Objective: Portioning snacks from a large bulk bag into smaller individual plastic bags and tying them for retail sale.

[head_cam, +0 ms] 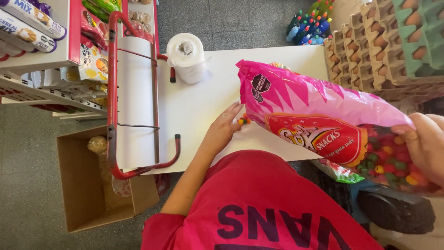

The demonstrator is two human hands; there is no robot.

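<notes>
White counter (194, 106): snack bag (314, 115) in right hand (428, 148), left hand (224, 127) beside

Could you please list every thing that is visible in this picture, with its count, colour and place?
snack bag: one, pink with a red label, tilted above the table, coloured round pieces inside
loose pieces: a few, orange and red, on the table at the left fingertips
table: one, white, centre
paper roll: one, white, upright on the table
red frame: one, holding white paper, left table edge
cardboard box: one, brown, on the floor, lower left
egg trays: several stacks, brown and green, upper right
bottles: many, mixed colours, top
left hand: on the table
right hand: grip on the bag's lower end
</notes>
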